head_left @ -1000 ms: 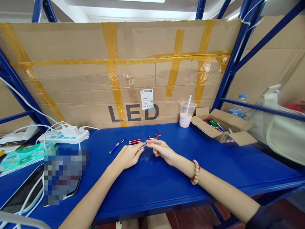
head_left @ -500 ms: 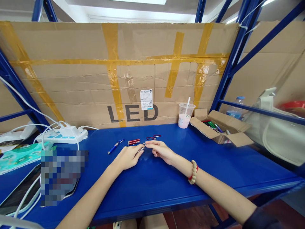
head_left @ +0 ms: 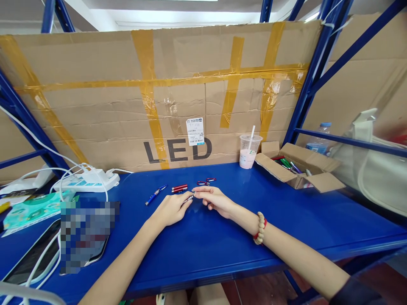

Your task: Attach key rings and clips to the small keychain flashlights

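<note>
Blue-painted worktop (head_left: 235, 254), backed by a taped cardboard sheet (head_left: 108, 110) marked LED. At far left, phone (head_left: 32, 256) and white power strip (head_left: 110, 181), probably kept to the side for free elbow room. Next, slim blue metal tube (head_left: 155, 196), lying loose. Beside it, left hand (head_left: 168, 209) low over the worktop, fingers (head_left: 183, 196) closed on a small silver part (head_left: 190, 198) in front of a red metal tube (head_left: 179, 188), apparently for steadiness. Just beyond, red carabiner clips (head_left: 202, 183), within easy reach. Right hand (head_left: 218, 201) opposite, fingertips nearly together at the part's end; any pinch there impossible to tell. Farther right, plastic cup (head_left: 247, 157) at the back, perhaps against spills, then open cardboard box (head_left: 270, 167), flaps spread as if for access.
</note>
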A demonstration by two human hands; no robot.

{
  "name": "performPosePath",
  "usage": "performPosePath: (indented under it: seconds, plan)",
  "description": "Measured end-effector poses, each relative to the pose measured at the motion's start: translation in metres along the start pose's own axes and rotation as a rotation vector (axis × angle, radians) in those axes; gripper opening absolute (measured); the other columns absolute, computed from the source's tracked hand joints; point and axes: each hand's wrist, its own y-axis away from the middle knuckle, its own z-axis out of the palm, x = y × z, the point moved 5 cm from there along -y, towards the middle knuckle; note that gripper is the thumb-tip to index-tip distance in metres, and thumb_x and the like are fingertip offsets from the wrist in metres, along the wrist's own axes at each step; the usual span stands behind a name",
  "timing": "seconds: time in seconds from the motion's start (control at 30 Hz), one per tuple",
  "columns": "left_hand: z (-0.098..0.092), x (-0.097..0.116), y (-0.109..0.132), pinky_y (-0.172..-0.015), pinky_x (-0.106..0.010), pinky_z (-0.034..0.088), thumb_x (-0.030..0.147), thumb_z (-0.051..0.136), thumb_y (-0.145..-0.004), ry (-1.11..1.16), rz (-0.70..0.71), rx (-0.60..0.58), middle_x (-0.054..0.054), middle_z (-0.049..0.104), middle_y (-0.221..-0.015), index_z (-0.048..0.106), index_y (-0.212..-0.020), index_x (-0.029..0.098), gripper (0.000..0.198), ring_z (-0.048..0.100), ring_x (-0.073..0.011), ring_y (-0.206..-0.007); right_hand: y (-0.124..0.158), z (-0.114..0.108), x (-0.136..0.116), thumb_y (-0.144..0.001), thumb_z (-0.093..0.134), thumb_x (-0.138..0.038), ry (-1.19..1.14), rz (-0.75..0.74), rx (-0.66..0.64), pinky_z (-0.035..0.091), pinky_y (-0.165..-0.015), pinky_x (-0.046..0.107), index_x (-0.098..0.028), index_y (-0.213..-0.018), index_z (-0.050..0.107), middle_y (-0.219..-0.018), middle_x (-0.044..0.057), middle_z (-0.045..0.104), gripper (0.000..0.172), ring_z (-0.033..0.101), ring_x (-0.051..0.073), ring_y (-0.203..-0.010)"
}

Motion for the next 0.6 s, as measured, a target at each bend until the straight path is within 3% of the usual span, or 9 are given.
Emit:
performPosePath:
  seconds: [0.2, 0.4, 0.6]
  plan:
    - [-0.0014, 0.0008, -0.0003, -0.063, -0.026, 0.043, 0.032, 0.029, -0.091, -0.013, -0.005, 0.005, -0.002, 0.064, -0.094, 0.051, -0.107, 0.02, 0.03, 0.062, -0.0183, -0.078, -0.0011, 0.0024, 0.0034, -0.068, 0.065, -0.019, 0.021, -0.025, -0.054, 0.024, -0.032, 0.011, -0.013, -0.096, 0.063, -0.072, -0.001, 0.056, 0.029, 0.039, 0.001, -0.047]
    - [0.0013, -0.0007, -0.0005, -0.063, -0.027, 0.043, 0.032, 0.029, -0.091, -0.017, 0.005, 0.003, -0.003, 0.064, -0.092, 0.05, -0.109, 0.02, 0.031, 0.062, -0.0189, -0.078, -0.0008, 0.0031, 0.0022, -0.07, 0.061, -0.018, 0.011, -0.011, -0.026, 0.024, -0.03, 0.011, -0.014, -0.092, 0.064, -0.07, -0.001, 0.055, 0.022, 0.039, 0.001, -0.044]
    - [0.0013, -0.0011, -0.0009, -0.066, -0.027, 0.043, 0.033, 0.026, -0.092, 0.007, -0.011, -0.016, -0.002, 0.064, -0.095, 0.051, -0.106, 0.021, 0.031, 0.061, -0.0188, -0.082, 0.0006, 0.0013, -0.0001, -0.073, 0.056, -0.021, -0.028, -0.007, 0.008, 0.024, -0.03, 0.011, -0.014, -0.095, 0.063, -0.087, 0.003, 0.061, 0.024, 0.042, 0.001, -0.045]
